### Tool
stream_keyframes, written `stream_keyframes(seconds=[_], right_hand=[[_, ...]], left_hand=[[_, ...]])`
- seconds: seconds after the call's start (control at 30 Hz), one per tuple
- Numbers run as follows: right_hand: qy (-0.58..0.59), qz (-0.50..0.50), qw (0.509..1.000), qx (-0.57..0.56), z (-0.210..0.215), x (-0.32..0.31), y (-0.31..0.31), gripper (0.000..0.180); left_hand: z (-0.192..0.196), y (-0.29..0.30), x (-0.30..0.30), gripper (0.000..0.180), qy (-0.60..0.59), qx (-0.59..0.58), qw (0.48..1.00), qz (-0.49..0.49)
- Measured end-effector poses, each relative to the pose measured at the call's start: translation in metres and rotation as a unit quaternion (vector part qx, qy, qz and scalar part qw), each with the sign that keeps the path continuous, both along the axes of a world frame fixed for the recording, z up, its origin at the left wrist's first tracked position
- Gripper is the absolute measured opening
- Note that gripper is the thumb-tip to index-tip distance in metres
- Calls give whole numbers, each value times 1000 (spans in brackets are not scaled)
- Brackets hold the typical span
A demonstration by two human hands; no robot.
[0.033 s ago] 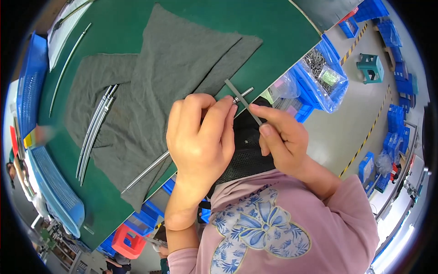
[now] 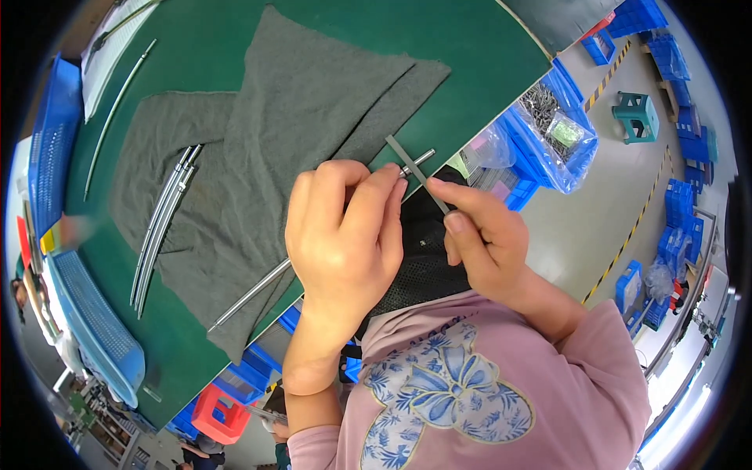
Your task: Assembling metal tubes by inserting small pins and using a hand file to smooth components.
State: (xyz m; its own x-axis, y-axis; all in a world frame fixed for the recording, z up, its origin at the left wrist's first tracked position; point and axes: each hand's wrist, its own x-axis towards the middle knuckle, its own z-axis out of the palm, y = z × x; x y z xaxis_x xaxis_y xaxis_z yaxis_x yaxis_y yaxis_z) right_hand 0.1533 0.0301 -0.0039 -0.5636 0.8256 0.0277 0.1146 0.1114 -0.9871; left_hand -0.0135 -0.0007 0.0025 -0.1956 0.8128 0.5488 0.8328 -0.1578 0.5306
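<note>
Your left hand point(image 2: 345, 227) has its fingers curled around a thin metal rod point(image 2: 251, 295), which slants under your palm, one end beyond your fingertips, the other over the cloth. Your right hand point(image 2: 489, 235) pinches a flat grey strip point(image 2: 419, 177) between thumb and forefinger; it crosses the rod just past your left fingertips, seemingly touching it. Work on this rod looks to be in hand and not finished, since both pieces are gripped and crossed; any mark on the metal is too small to tell.

Farther out, a few loose rods point(image 2: 162, 229) lie side by side on the grey cloth point(image 2: 298, 102), and a single rod point(image 2: 107, 119) lies apart on the green surface point(image 2: 470, 47). Whether these are done or left, you cannot tell from their look.
</note>
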Motion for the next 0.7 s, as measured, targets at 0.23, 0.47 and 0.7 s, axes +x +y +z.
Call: stream_keyframes(seconds=[0.23,0.47,0.7], right_hand=[[-139,-18,946,291,-8,6,-6,40],[-210,-35,894,394,2,-11,7,53],[-192,-34,894,405,5,-15,11,55]], left_hand=[[-1,2,2,19,-34,12,999,11],[-1,6,2,19,-41,22,999,2],[-1,4,6,17,-44,23,999,5]])
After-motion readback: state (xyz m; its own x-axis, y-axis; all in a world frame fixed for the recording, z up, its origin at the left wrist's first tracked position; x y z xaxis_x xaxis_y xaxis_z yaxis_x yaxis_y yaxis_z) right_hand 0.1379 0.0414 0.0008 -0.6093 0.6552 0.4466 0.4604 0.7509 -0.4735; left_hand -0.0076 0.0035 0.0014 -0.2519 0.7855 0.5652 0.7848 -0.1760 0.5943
